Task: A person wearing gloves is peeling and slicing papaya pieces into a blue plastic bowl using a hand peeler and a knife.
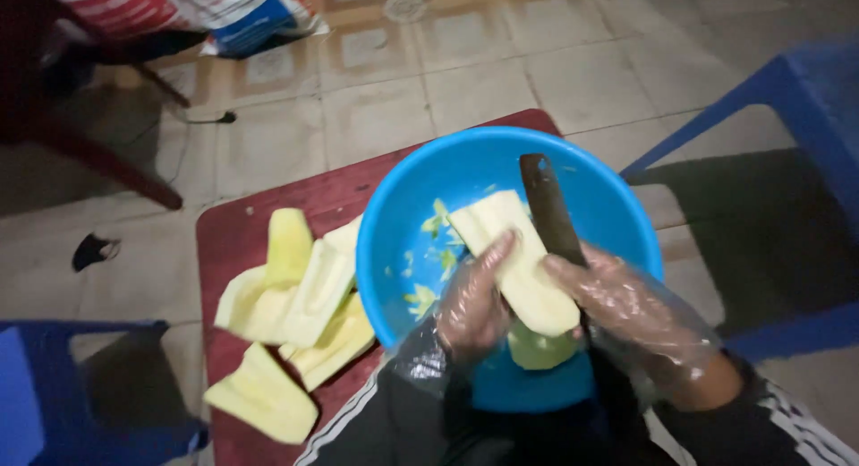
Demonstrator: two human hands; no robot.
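My left hand point(472, 307), in a thin clear plastic glove, holds a long pale yellow peeled fruit piece point(517, 256) over a blue plastic bowl point(407, 215). In a glove of the same kind, my right hand point(631, 309) grips a dark-bladed knife point(548, 206) whose blade lies along the right side of the fruit piece. Small greenish-yellow scraps point(429, 260) lie inside the bowl. Another pale green chunk point(537, 350) sits under the held piece.
Several pale yellow fruit slabs point(295, 314) lie on a low dark red table point(242, 224) left of the bowl. Blue plastic chairs stand at the right point(787, 99) and lower left point(54, 385). A printed sack point(188, 9) rests on the tiled floor beyond.
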